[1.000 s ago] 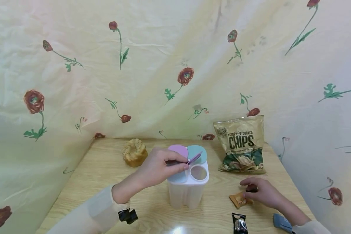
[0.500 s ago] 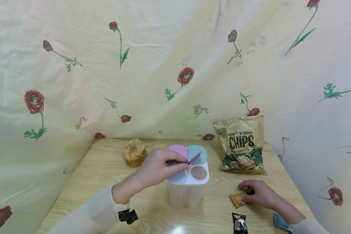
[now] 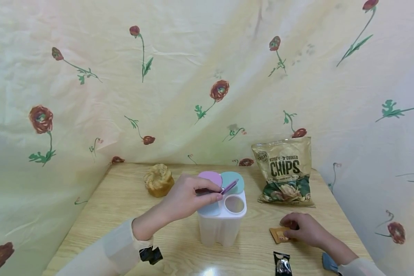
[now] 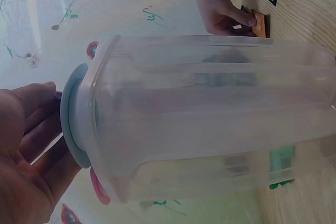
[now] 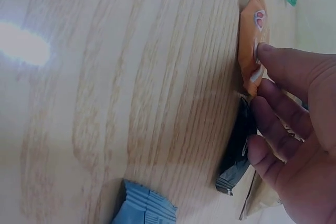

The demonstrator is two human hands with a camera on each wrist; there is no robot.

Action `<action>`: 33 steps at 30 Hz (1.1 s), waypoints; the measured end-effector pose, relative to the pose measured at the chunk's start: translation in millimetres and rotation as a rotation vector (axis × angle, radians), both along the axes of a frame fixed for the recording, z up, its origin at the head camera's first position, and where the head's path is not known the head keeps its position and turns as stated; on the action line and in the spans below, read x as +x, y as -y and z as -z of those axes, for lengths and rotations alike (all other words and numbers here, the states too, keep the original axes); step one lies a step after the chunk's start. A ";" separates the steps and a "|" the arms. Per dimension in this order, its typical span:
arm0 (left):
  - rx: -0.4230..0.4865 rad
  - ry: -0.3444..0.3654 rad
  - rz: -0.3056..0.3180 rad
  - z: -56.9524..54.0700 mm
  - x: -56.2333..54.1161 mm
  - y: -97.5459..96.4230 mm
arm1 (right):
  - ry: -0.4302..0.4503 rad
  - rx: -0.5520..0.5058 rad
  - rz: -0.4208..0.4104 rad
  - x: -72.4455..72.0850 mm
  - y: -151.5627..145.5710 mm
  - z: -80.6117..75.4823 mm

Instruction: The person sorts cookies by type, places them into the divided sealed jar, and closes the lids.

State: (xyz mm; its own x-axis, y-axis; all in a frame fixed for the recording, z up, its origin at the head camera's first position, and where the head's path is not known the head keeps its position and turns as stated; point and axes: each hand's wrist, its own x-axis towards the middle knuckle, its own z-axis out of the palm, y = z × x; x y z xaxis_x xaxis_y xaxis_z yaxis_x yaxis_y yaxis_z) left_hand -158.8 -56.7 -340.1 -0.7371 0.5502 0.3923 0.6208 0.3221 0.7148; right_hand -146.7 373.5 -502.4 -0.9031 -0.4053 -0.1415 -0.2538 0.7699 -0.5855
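My left hand point(image 3: 193, 193) pinches a thin purple lid point(image 3: 231, 186), held tilted, beside the round opening point(image 3: 234, 204) of a translucent container point(image 3: 220, 228) with a white top. Pink point(image 3: 210, 176), teal point(image 3: 236, 180) and pale blue point(image 3: 209, 209) lids sit on its other compartments. To the right, my right hand point(image 3: 305, 230) pinches an orange packet point(image 5: 251, 45) low at the table; its thumb lies on the printed face. Against the other fingers is a black packet point(image 5: 236, 148), mostly hidden in the head view.
A gold chips bag point(image 3: 284, 172) stands behind my right hand. At back left lies a ring-shaped pastry point(image 3: 158, 180). Another black packet point(image 3: 283, 264) lies at the front, with a blue packet point(image 3: 329, 262) beside the right forearm. Flowered cloth point(image 3: 179, 96) surrounds the wooden table point(image 3: 114, 203).
My right hand has shifted slightly left and down, and its fingers have closed in on the orange packet, which has turned a little. My left hand and the purple lid stay still.
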 end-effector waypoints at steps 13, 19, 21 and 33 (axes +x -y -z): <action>0.008 0.003 0.008 -1.3 0.4 0.1 | 0.017 -0.074 -0.040 1.9 -1.8 -2.0; 0.003 0.000 0.000 -1.5 0.3 -0.5 | 0.060 -0.097 -0.028 1.7 0.0 -3.5; 0.001 0.000 -0.005 -1.3 0.1 -0.6 | 0.078 -0.114 -0.027 1.6 1.7 -6.2; 0.000 0.018 -0.004 -2.1 -0.1 0.0 | -0.060 -0.183 -0.045 -3.6 18.2 -53.4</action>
State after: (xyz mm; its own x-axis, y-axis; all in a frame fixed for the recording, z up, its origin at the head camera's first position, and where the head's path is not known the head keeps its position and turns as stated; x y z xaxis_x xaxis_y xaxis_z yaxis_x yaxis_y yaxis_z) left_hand -158.9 -56.8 -338.1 -0.7461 0.5476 0.3788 0.6066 0.3243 0.7258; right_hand -150.3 355.3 -449.0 -0.8882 -0.4593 -0.0082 -0.3239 0.6389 -0.6978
